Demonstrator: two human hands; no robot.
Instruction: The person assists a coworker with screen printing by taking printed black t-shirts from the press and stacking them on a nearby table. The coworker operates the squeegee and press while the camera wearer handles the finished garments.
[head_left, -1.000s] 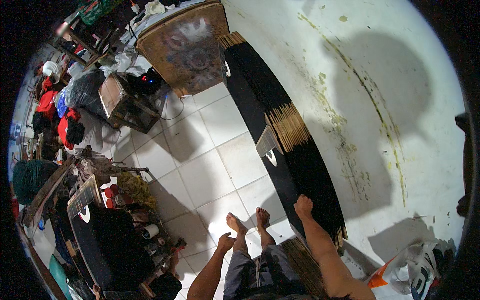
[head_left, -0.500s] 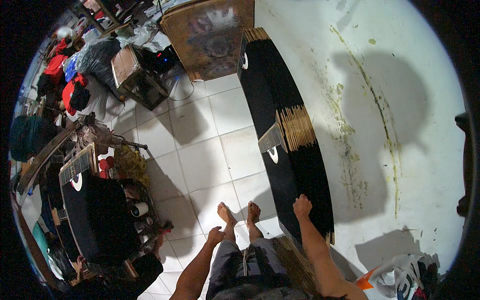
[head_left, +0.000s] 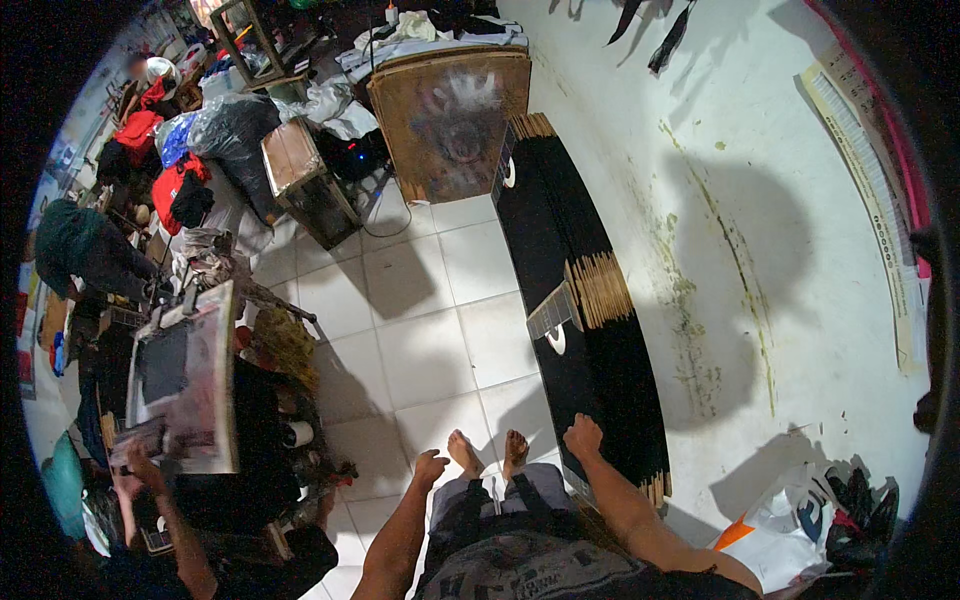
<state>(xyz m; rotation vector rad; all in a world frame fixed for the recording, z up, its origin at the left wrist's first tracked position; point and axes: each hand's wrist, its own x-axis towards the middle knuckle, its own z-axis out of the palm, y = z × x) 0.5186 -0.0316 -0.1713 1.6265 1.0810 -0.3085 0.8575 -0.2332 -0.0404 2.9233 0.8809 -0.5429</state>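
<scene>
My left hand (head_left: 431, 468) hangs over the tiled floor beside my leg, its fingers loosely curled and touching nothing. At the near end of a long stack of black fabric-covered boards (head_left: 610, 400), my right hand (head_left: 583, 436) is closed in a fist. It overlaps the black fabric; whether it touches it cannot be seen. Nothing shows in either hand. The stack runs along the wall, with bundled wooden board edges (head_left: 600, 290) showing partway along it. White rounded prints (head_left: 556, 341) mark the black fabric.
On the left, a co-worker's hands (head_left: 145, 470) hold a dark block-like tool on a printing screen (head_left: 215, 400). A wooden box (head_left: 312, 180) and brown boards (head_left: 450, 130) stand farther off. A white plastic bag (head_left: 780, 540) lies at lower right by the wall.
My view has shifted, showing more of the far room. My right hand has moved slightly left. At the left, the screen now lies over the black fabric, with the co-worker's hands on it.
</scene>
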